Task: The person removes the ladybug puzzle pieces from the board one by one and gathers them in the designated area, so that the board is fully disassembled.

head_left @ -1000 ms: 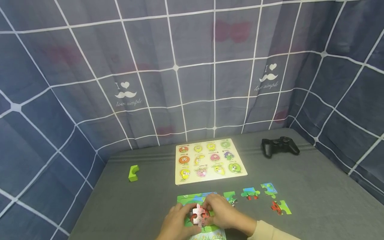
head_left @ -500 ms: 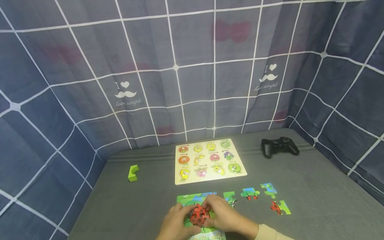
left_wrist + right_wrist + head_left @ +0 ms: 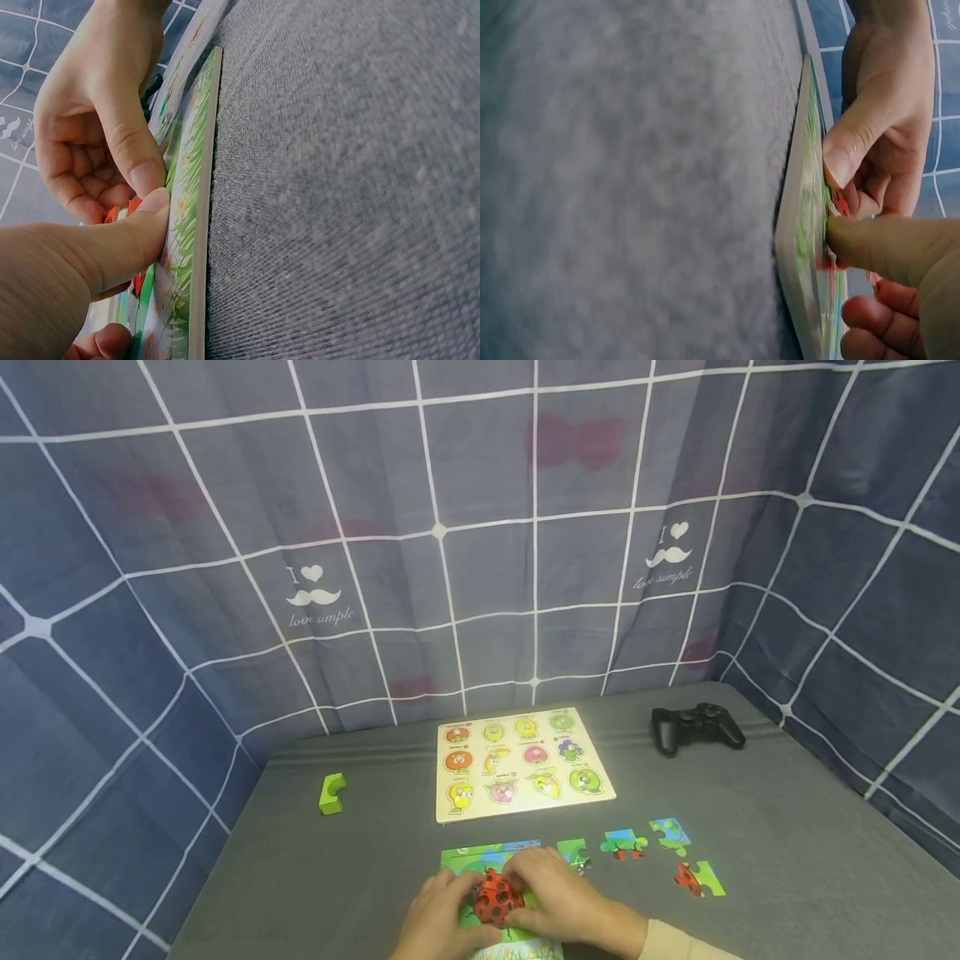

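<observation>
A red, black-spotted ladybug picture (image 3: 497,900), made of jigsaw puzzle pieces, lies between my hands over the green puzzle board (image 3: 517,952). From the left, my left hand (image 3: 438,914) pinches the puzzle piece, with index finger and thumb at its edge. My right hand (image 3: 558,897) grips it from the right with bent fingers. In the left wrist view, the two thumbs meet low at the near side, beside a red puzzle piece (image 3: 135,205). The right wrist view also shows red pieces (image 3: 840,201) between the fingertips, close over the board. Fingers hide much of the board's middle.
Several loose puzzle pieces (image 3: 624,843) lie right of the board, one with a red part (image 3: 699,878). Behind stands a wooden fruit puzzle (image 3: 525,764). A black game controller (image 3: 697,727) is at the back right, a green arch block (image 3: 332,793) at the left.
A white glare that covered the central puzzle piece a second ago has gone, so its red, spotted face shows. Both hands stay in nearly the same place.
</observation>
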A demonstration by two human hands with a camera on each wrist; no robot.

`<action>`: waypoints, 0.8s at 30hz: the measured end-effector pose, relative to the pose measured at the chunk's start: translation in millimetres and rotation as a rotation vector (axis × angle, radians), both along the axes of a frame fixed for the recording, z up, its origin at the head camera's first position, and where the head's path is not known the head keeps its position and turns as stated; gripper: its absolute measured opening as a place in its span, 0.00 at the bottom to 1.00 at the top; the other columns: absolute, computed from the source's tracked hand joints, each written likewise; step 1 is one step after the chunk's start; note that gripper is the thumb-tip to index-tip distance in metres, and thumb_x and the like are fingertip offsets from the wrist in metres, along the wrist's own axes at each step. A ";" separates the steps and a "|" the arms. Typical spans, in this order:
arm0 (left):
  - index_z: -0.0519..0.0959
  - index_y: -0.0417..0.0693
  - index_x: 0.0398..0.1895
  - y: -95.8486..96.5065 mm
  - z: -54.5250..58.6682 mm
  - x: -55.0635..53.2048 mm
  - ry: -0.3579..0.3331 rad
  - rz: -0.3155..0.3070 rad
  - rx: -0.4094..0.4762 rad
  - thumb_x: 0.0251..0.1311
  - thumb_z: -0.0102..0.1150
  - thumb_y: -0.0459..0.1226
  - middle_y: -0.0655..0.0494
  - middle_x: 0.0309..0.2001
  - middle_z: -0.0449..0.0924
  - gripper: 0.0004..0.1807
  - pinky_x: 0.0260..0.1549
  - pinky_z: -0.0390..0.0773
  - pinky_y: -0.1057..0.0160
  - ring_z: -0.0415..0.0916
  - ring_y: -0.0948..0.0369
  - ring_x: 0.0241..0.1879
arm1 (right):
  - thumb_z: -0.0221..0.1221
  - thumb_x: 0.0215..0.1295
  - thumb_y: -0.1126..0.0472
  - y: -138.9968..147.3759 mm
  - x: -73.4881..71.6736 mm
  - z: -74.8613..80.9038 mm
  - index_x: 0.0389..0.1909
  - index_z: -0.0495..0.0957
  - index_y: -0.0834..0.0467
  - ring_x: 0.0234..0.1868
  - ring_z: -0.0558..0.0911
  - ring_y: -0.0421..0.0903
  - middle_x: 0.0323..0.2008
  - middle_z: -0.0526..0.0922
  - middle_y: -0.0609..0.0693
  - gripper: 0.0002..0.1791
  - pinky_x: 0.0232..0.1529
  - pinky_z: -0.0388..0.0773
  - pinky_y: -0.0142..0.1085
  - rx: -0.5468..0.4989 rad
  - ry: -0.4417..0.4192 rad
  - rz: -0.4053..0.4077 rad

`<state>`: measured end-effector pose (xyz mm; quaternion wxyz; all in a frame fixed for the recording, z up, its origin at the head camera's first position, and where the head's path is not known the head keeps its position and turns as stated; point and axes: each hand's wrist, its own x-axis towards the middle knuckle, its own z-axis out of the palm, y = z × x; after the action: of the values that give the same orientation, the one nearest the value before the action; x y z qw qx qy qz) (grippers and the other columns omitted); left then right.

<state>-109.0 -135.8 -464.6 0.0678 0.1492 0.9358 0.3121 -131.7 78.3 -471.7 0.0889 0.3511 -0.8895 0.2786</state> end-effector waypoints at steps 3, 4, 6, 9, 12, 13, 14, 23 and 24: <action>0.78 0.58 0.57 0.8 -1.5 0.6 0.010 0.003 0.006 0.40 0.75 0.55 0.63 0.34 0.66 0.36 0.32 0.62 0.66 0.60 0.65 0.35 | 0.74 0.45 0.50 2.9 -1.1 0.2 0.38 0.77 0.49 0.34 0.69 0.27 0.31 0.77 0.35 0.20 0.39 0.65 0.26 0.028 0.041 -0.013; 0.78 0.58 0.57 1.5 -2.1 1.0 0.011 0.004 0.011 0.40 0.75 0.55 0.63 0.35 0.66 0.36 0.32 0.62 0.66 0.60 0.65 0.35 | 0.74 0.45 0.50 5.2 -1.1 1.3 0.38 0.78 0.49 0.34 0.69 0.27 0.30 0.77 0.35 0.20 0.38 0.65 0.26 0.024 0.032 -0.018; 0.78 0.58 0.58 3.4 -3.9 1.5 0.013 0.002 0.024 0.40 0.75 0.55 0.63 0.35 0.66 0.37 0.32 0.63 0.66 0.60 0.65 0.35 | 0.74 0.46 0.49 12.8 -0.5 3.8 0.38 0.78 0.50 0.33 0.69 0.27 0.30 0.77 0.36 0.20 0.37 0.67 0.26 -0.005 0.020 -0.019; 0.77 0.56 0.59 5.4 -6.4 1.7 0.011 -0.003 0.043 0.41 0.74 0.56 0.63 0.35 0.66 0.38 0.31 0.63 0.67 0.59 0.65 0.35 | 0.73 0.51 0.48 33.8 1.6 10.2 0.39 0.79 0.51 0.32 0.71 0.27 0.29 0.78 0.38 0.19 0.35 0.70 0.26 -0.080 -0.036 0.000; 0.78 0.56 0.58 4.0 -7.5 1.7 0.018 0.001 0.034 0.41 0.74 0.56 0.63 0.34 0.65 0.37 0.31 0.62 0.67 0.57 0.65 0.34 | 0.71 0.55 0.47 64.4 4.7 15.2 0.42 0.78 0.51 0.34 0.73 0.28 0.31 0.78 0.38 0.19 0.35 0.74 0.27 -0.157 -0.144 0.026; 0.78 0.56 0.58 2.6 -7.5 2.1 0.013 0.004 0.034 0.41 0.74 0.55 0.63 0.33 0.65 0.36 0.31 0.61 0.66 0.57 0.65 0.34 | 0.70 0.56 0.47 75.2 6.1 15.7 0.43 0.78 0.51 0.34 0.74 0.28 0.32 0.78 0.38 0.19 0.35 0.75 0.27 -0.180 -0.188 0.030; 0.78 0.56 0.58 1.1 -7.4 2.4 0.008 0.008 0.032 0.41 0.74 0.54 0.63 0.33 0.64 0.36 0.31 0.60 0.66 0.56 0.65 0.33 | 0.70 0.56 0.48 86.0 7.6 15.6 0.44 0.77 0.51 0.35 0.74 0.29 0.32 0.78 0.39 0.19 0.35 0.75 0.28 -0.203 -0.233 0.032; 0.78 0.57 0.59 -3.4 -4.1 1.3 -0.016 -0.009 0.058 0.42 0.75 0.54 0.63 0.31 0.63 0.36 0.29 0.55 0.67 0.55 0.66 0.32 | 0.70 0.57 0.61 155.9 22.9 10.5 0.47 0.77 0.57 0.29 0.74 0.29 0.29 0.75 0.52 0.18 0.26 0.73 0.29 -0.357 -0.326 0.036; 0.77 0.57 0.59 -3.2 -4.0 0.7 -0.021 -0.009 0.062 0.42 0.75 0.54 0.63 0.32 0.63 0.36 0.29 0.56 0.67 0.55 0.65 0.32 | 0.70 0.57 0.61 159.1 23.5 10.4 0.47 0.77 0.57 0.29 0.74 0.29 0.29 0.75 0.52 0.18 0.26 0.73 0.28 -0.350 -0.306 0.037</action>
<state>-108.4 -139.0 -468.7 0.0746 0.1523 0.9242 0.3423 -108.3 237.4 -461.3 0.0074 0.3005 -0.8241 0.4801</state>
